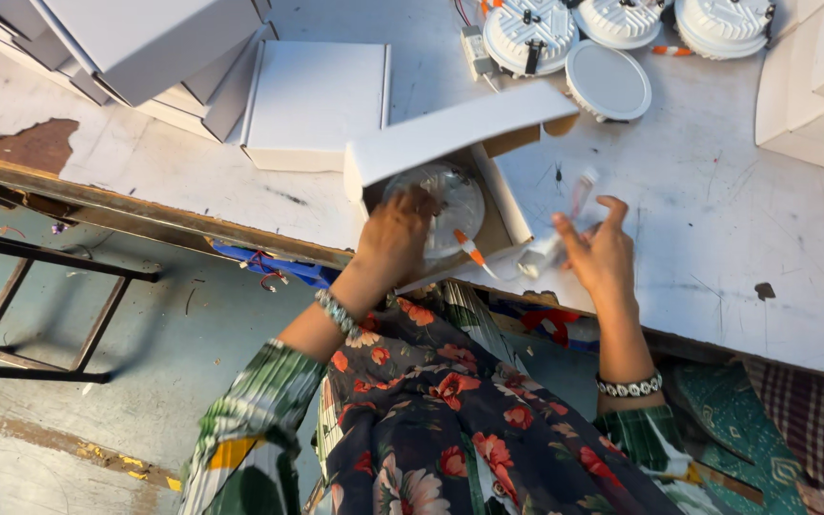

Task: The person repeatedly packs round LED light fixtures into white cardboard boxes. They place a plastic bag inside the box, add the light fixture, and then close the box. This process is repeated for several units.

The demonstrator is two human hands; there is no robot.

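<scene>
two hands over worn table [717, 219], left hand [395, 234] pressed round lamp [445, 195] into open white box [450, 143], right hand [603, 250] pinched small white driver [541, 257], more lamps [531, 33] at far edge

White box [450, 133] — floral dress [450, 420].

Open white carton [450, 162] at table's near edge, centre: brown inside, lid flap up, clear-wrapped round item within. Flat closed white box [315, 100] just behind-left. Stack of white boxes [135, 48] top-left corner. More white boxes [817, 86] at right edge. No labels, signs, screens seen.
</scene>
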